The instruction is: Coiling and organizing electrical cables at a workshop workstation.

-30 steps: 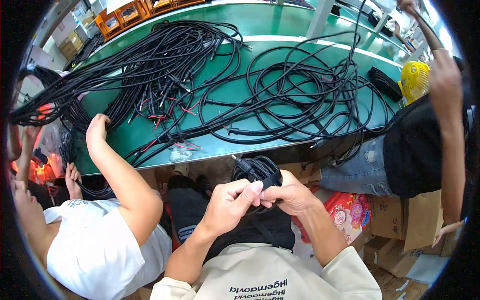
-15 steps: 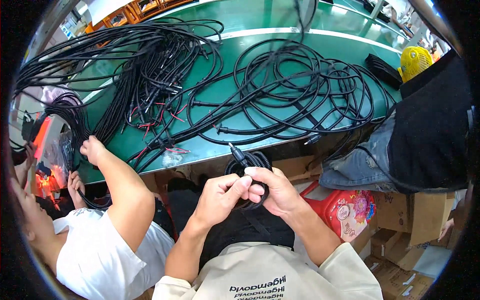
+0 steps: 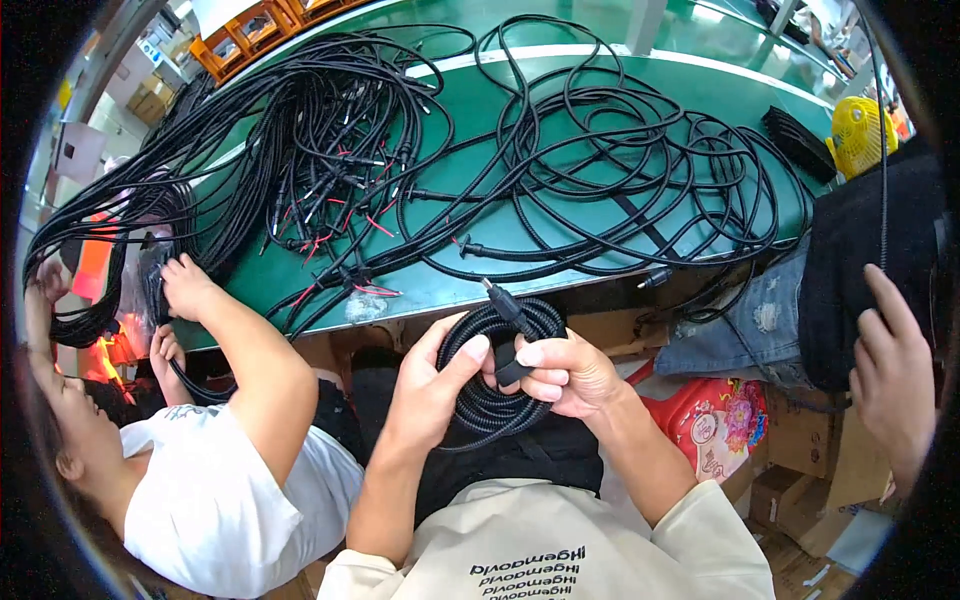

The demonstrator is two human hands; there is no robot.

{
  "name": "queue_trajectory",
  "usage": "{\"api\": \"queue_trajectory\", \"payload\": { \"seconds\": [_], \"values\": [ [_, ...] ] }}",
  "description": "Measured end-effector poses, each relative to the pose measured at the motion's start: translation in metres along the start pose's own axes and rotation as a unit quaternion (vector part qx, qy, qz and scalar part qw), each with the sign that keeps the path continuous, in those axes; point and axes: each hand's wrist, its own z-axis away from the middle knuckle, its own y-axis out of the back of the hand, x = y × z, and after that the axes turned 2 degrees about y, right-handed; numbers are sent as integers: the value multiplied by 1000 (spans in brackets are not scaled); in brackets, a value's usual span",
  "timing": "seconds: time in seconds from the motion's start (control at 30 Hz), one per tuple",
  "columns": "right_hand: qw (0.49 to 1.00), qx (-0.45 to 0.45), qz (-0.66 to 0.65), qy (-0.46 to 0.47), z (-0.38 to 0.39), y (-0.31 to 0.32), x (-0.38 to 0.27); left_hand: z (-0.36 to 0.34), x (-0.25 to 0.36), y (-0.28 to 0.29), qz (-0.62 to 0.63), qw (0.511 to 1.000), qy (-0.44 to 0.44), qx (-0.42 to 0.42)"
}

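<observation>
A coil of black corrugated cable (image 3: 492, 415) is held above my lap, its ring now facing up. My left hand (image 3: 433, 378) grips the coil's left side, thumb across the turns. My right hand (image 3: 568, 372) is closed at the right side, pinching a short flat black strap (image 3: 513, 372) that crosses the coil's turns. From the coil's top a thick black connector (image 3: 508, 308) with a pale metal tip points up and left. The fingertips behind the coil are partly hidden.
A green table (image 3: 460, 100) ahead carries loose black cables (image 3: 600, 180) and a bundle with red wire ends (image 3: 340, 215). At left a person in a white shirt (image 3: 215, 480) handles cables. On the right are another person's hand (image 3: 890, 370), a red stool (image 3: 690, 420) and cardboard boxes (image 3: 800, 440).
The coil has opened toward view between my hands, and the strap now shows at my right fingers. Another person's hand and a hanging cable have appeared at the right.
</observation>
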Motion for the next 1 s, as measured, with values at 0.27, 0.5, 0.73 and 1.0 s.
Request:
{"api": "queue_trajectory", "payload": {
  "seconds": [0.27,0.5,0.73,1.0],
  "values": [
    [999,4,-47,8,4,5,3,2,-13,7,330,931,146,-46],
    [1000,-28,0,0,4,11,2,-4,-35,15,251,954,138,-91],
    [993,21,114,7,9,-7,-6,-15,-63,18,154,972,96,-149],
    [969,51,233,55,-1,-5,-4,-10,-66,17,190,975,22,-114]
  ]
}}
